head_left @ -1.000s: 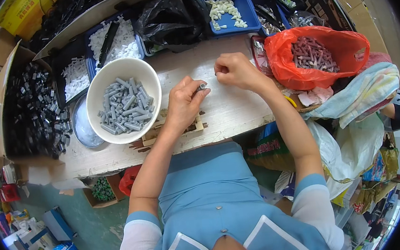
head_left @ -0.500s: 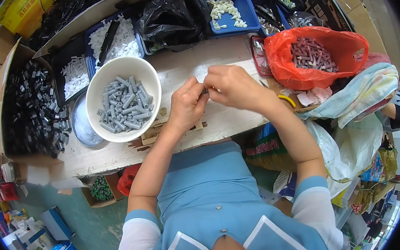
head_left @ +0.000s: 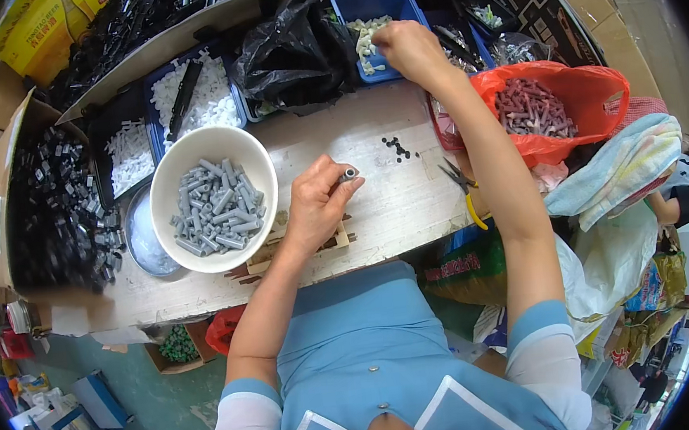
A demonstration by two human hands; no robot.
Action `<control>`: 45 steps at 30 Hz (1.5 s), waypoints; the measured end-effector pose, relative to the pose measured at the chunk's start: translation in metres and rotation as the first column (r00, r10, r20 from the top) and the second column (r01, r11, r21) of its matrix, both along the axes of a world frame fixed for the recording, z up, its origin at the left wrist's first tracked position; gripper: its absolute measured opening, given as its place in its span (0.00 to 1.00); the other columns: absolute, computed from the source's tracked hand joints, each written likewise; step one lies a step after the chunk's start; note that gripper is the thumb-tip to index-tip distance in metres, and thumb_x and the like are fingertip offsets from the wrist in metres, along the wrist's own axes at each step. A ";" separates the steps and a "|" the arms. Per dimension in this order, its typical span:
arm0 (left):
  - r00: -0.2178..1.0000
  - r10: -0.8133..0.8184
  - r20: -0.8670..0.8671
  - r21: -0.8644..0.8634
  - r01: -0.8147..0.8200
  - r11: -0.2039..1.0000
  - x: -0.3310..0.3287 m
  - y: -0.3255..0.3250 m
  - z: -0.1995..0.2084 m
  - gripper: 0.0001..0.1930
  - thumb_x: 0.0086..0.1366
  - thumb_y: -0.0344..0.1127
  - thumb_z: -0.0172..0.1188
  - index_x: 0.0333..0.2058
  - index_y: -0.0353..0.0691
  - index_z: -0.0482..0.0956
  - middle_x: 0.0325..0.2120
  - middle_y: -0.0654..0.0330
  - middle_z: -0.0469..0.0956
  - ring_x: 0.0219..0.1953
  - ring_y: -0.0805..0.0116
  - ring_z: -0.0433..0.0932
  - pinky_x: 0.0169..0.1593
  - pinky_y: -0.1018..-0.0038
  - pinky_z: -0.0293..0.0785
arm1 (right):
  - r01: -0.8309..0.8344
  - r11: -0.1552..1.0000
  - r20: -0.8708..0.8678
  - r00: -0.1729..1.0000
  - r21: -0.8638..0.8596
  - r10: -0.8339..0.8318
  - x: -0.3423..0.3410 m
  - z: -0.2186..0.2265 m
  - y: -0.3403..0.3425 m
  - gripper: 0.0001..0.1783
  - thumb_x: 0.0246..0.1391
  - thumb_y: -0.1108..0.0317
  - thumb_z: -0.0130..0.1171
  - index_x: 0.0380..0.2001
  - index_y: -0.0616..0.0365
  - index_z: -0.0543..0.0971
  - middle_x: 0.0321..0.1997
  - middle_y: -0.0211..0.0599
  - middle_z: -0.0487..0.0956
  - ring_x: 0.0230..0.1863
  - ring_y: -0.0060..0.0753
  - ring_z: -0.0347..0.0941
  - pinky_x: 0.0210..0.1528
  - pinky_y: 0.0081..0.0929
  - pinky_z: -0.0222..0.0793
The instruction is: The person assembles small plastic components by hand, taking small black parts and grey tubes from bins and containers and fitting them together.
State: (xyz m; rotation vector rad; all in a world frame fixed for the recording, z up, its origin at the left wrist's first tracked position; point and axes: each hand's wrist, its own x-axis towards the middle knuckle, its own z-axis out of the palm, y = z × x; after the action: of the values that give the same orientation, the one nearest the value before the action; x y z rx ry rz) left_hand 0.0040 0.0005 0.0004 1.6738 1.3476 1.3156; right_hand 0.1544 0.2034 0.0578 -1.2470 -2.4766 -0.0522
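Currently, left hand (head_left: 318, 197): thumb and fingers pinch a short grey plastic tube (head_left: 349, 174) with a dark hollow centre, above the pale wooden workbench (head_left: 395, 218).
Right hand (head_left: 414, 49): reaches over the deep blue rectangular plastic tray (head_left: 386, 2), fingers curled at the small cream-coloured pieces (head_left: 365, 40); whether they grasp one, I cannot tell.
Tube to tray: the tray lies beyond the tube and a little to its right, well apart across the bench; the right hand is at the tray, the left hand farther back, closer to the body.
Tube axis: a round end faces up toward the camera, so the length is foreshortened and its exact lean cannot be told.
Between: a loose scatter of tiny black bits (head_left: 396, 150) lies to the right of the tube, with yellow-handled metal pliers (head_left: 474, 209) farther right, near the right forearm.
Bowl: left of the left hand, a round cream bowl (head_left: 209, 140) holds many similar grey tubes (head_left: 224, 212).
Printing: a yellow carton (head_left: 29, 42) at upper left shows characters and a bottle picture; a green sack (head_left: 458, 274) below the bench carries reddish lettering.
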 end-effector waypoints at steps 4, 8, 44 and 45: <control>0.999 0.000 0.045 -0.036 0.002 0.999 0.000 0.000 0.000 0.05 0.51 0.26 0.61 0.27 0.32 0.77 0.18 0.63 0.68 0.21 0.76 0.65 0.25 0.80 0.60 | 0.038 0.999 0.136 0.990 -0.029 -0.034 -0.010 -0.018 0.020 0.08 0.38 0.75 0.53 0.26 0.59 0.79 0.27 0.50 0.76 0.33 0.49 0.73 0.36 0.39 0.68; 1.000 0.000 0.031 0.011 0.000 1.000 0.000 0.001 0.000 0.05 0.51 0.26 0.61 0.27 0.32 0.77 0.19 0.63 0.67 0.21 0.76 0.65 0.24 0.80 0.60 | -0.059 0.996 0.040 0.997 -0.062 0.062 -0.009 -0.019 0.028 0.07 0.36 0.75 0.51 0.22 0.65 0.76 0.27 0.56 0.75 0.33 0.55 0.72 0.37 0.40 0.69; 0.993 -0.085 0.075 0.044 0.082 0.996 -0.001 -0.001 -0.005 0.07 0.51 0.26 0.60 0.29 0.32 0.74 0.19 0.59 0.68 0.19 0.70 0.66 0.23 0.75 0.62 | -0.518 0.814 -0.285 0.848 -0.262 0.448 0.003 0.023 -0.139 0.05 0.37 0.80 0.52 0.24 0.62 0.74 0.23 0.45 0.75 0.27 0.49 0.72 0.29 0.37 0.66; 0.993 -0.083 0.085 0.048 0.079 0.996 0.000 -0.001 -0.005 0.07 0.51 0.26 0.60 0.29 0.32 0.74 0.19 0.59 0.68 0.19 0.70 0.66 0.23 0.75 0.62 | -0.539 0.814 -0.269 0.835 -0.217 0.480 0.004 0.023 -0.138 0.06 0.37 0.79 0.52 0.24 0.61 0.74 0.22 0.44 0.75 0.27 0.48 0.72 0.29 0.37 0.65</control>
State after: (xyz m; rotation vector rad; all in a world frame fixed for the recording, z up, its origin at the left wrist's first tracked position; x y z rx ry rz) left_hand 0.0038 -0.0007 -0.0044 1.6626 1.1962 1.3646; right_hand 0.1584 0.0650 0.0803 -0.5874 -2.6066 0.5644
